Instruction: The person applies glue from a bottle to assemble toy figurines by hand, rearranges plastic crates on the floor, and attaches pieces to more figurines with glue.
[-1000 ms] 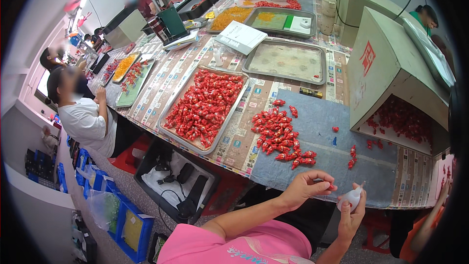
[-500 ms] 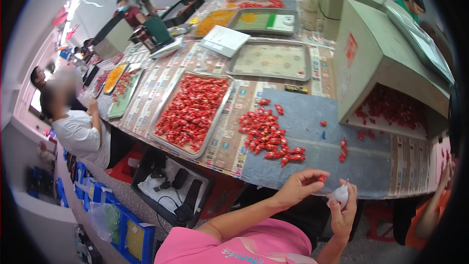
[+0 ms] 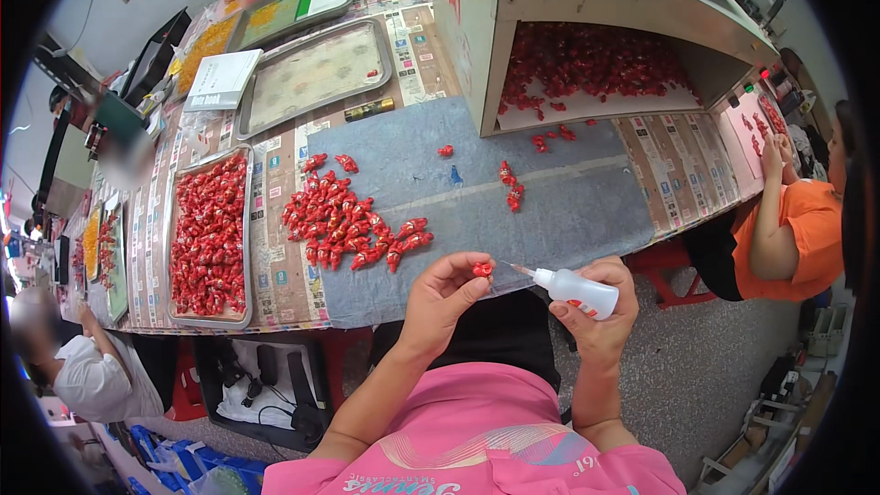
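Near the table's front edge my left hand [image 3: 438, 301] pinches a small red plastic piece [image 3: 482, 269] between thumb and fingertips. My right hand [image 3: 600, 330] is wrapped round a white squeeze bottle [image 3: 587, 290], tilted on its side. Its thin needle tip points left toward the red piece, a short gap apart. Beyond my left hand, a heap of small red figures [image 3: 335, 220] lies on a blue-grey mat [image 3: 568, 192]. Two more red figures [image 3: 511, 187] lie by themselves farther right, close to a tiny blue piece [image 3: 456, 174].
A metal tray [image 3: 248, 247] piled with red figures stands at left. Behind are a second metal tray [image 3: 389, 50], a white box [image 3: 220, 81] and a battery-like cylinder [image 3: 369, 110]. A large open-fronted metal box [image 3: 477, 46] holds many red pieces. A person in orange [image 3: 796, 229] sits at right.
My view has swung to the right. The bottle has tipped from upright to sideways, its tip now aimed at the red piece, and both hands have come closer together.
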A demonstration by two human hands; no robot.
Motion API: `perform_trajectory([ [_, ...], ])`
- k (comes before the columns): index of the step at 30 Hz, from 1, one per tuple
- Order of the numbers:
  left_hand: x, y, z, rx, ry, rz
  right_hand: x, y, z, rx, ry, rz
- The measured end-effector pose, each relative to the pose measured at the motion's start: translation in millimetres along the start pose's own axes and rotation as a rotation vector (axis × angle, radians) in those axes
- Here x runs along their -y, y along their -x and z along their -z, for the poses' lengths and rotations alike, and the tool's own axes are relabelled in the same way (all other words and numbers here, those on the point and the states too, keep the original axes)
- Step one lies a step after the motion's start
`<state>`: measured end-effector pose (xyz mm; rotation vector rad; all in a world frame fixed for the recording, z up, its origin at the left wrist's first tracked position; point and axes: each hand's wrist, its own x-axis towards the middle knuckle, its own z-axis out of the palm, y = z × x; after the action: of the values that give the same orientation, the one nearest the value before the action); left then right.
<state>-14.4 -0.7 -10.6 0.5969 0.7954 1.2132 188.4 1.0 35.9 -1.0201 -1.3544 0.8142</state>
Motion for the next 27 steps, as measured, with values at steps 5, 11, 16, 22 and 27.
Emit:
perform_trajectory([
  [5,2,1,-2,-0.004,-0.015,-0.027,5,2,2,0.061,0.118,0.072],
  [11,0,1,-2,0.003,-0.033,-0.032,11,1,-3,0.048,0.208,0.100],
  [16,-1,0,-1,0.007,-0.045,-0.025,12,0,-5,0.052,0.290,0.134],
  [22,-1,0,-1,0.008,-0.051,-0.022,11,0,-5,0.080,0.321,0.152],
  [27,-1,0,-2,0.013,-0.062,-0.039,14,1,-7,0.062,0.320,0.132],
])
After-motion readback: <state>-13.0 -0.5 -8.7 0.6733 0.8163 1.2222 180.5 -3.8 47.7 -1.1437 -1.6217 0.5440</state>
